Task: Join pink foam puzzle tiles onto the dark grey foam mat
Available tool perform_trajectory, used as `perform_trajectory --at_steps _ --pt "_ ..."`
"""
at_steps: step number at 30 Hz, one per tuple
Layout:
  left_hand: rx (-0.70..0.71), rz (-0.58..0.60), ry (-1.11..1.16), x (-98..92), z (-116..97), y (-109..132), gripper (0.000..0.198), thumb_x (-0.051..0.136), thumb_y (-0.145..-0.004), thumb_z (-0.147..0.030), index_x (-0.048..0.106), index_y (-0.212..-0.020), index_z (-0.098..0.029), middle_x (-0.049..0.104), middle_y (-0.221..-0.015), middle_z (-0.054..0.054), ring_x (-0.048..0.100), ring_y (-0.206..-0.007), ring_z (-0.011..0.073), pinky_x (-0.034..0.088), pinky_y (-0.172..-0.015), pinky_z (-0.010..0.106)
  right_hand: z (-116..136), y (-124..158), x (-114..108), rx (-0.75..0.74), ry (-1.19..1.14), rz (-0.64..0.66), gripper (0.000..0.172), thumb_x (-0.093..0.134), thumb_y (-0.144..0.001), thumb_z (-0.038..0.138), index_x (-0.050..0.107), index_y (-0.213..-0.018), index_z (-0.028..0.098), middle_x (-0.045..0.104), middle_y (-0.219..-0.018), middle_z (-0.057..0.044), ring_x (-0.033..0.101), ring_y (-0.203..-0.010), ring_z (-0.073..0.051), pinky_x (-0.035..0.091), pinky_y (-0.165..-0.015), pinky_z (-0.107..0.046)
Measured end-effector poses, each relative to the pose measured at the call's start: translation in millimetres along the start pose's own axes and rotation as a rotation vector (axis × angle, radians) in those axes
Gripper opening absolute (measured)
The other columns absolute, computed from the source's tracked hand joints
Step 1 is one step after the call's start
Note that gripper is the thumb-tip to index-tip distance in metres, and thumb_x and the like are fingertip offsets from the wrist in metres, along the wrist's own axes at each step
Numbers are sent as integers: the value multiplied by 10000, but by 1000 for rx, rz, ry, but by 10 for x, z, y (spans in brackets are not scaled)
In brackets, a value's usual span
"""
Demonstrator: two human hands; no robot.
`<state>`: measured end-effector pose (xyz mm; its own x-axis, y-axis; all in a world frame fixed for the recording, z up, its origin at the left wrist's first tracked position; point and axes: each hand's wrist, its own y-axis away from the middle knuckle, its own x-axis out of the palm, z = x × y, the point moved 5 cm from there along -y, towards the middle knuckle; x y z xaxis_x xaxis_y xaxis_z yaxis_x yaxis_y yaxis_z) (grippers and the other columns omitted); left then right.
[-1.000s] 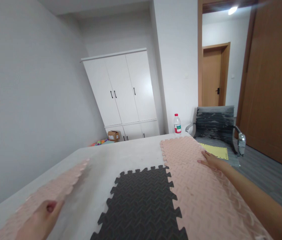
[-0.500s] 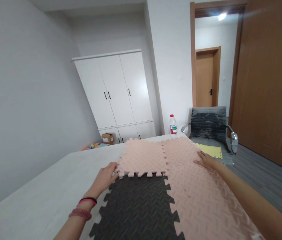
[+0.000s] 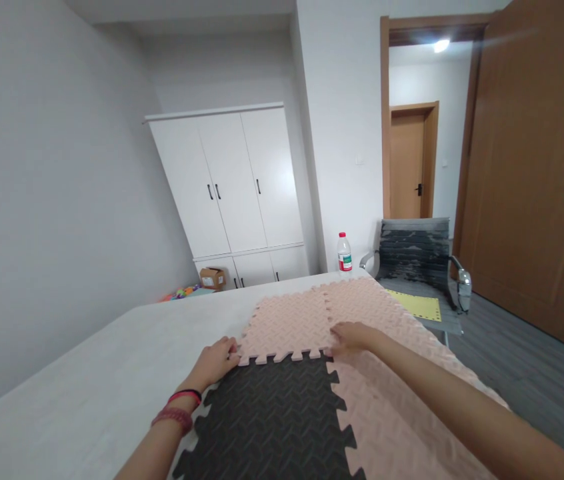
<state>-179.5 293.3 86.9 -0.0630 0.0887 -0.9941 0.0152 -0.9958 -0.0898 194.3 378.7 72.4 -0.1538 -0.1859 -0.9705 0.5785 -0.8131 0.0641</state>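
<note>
A pink foam tile with jagged edges lies beyond a black foam tile, its near teeth along the black tile's far edge. More pink foam matting runs down the right side, beside both tiles. My left hand has its fingers closed at the near left corner of the pink tile, touching it. My right hand rests on the seam between the pink tile and the right matting, near the corner where they meet the black tile; its fingertips are bent down and partly hidden.
The mats lie on a white surface. A red-capped bottle stands at its far edge. Behind on the right is a chair holding a yellow sheet. A cardboard box sits by the white cabinet.
My right hand has moved left from the outer edge of the right matting to the seam. The pink tile's far side, raised before, now lies flatter. My left hand stays at its corner.
</note>
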Motion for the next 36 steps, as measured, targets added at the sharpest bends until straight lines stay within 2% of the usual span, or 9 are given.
perform_trajectory --at_steps 2,4,7,10,17,23,31,33,36 --pt "-4 -5 -18 -19 32 34 276 515 -874 -419 568 -948 -158 587 -952 29 558 -837 150 467 -798 371 239 -94 112 -22 -16 2 783 678 -653 568 478 -1314 200 538 -1262 -177 570 -1062 -352 449 -887 -489" --pt "-16 -12 -30 -27 90 53 270 512 -880 -405 569 -961 -154 591 -971 34 565 -843 150 473 -806 377 331 -173 163 -42 -39 -11 818 638 -697 577 393 -1385 208 453 -1357 -190 518 -1145 -364 406 -937 -513" --pt "-34 -5 -22 -4 179 21 254 511 -888 -386 583 -958 -152 607 -975 34 581 -851 145 489 -810 371 305 -288 160 -89 -91 -14 704 518 -803 586 385 -1401 241 382 -1433 -145 445 -1243 -314 365 -1000 -458" --pt "-59 16 -13 65 234 -86 254 521 -886 -387 596 -943 -151 622 -960 33 592 -878 149 497 -817 371 225 -402 148 -102 -124 -24 658 486 -837 557 389 -1405 238 396 -1431 -125 411 -1276 -280 342 -1024 -425" --pt "-116 16 -34 246 212 -268 287 510 -889 -411 594 -962 -146 626 -971 40 598 -886 154 503 -817 378 142 -585 256 -49 -113 -62 643 362 -902 548 286 -1457 232 296 -1490 -122 266 -1364 -263 200 -1084 -513" --pt "-110 4 -105 246 125 -243 293 501 -892 -413 587 -983 -147 615 -997 46 590 -908 160 499 -815 377 137 -630 268 -58 -58 -86 644 392 -885 564 292 -1451 275 297 -1494 -91 260 -1357 -279 208 -1067 -538" --pt "-79 -14 -254 215 -96 -149 329 510 -885 -410 561 -1091 -159 593 -1085 62 565 -998 195 467 -879 430 232 -631 268 -33 -1 -44 561 409 -899 485 335 -1420 290 241 -1518 -82 248 -1360 -293 252 -1037 -566" --pt "-57 -29 -277 189 -140 -116 328 516 -883 -404 559 -1101 -163 588 -1105 63 555 -1030 204 454 -904 448 284 -634 234 -33 19 -32 509 434 -895 444 384 -1382 306 292 -1498 -68 272 -1350 -283 276 -1023 -568" --pt "-52 -41 -296 152 -172 -82 329 526 -878 -399 559 -1110 -167 583 -1132 66 548 -1057 212 444 -926 467 353 -657 178 -8 43 4 436 481 -873 418 486 -1291 296 448 -1393 -77 379 -1285 -285 324 -991 -559"
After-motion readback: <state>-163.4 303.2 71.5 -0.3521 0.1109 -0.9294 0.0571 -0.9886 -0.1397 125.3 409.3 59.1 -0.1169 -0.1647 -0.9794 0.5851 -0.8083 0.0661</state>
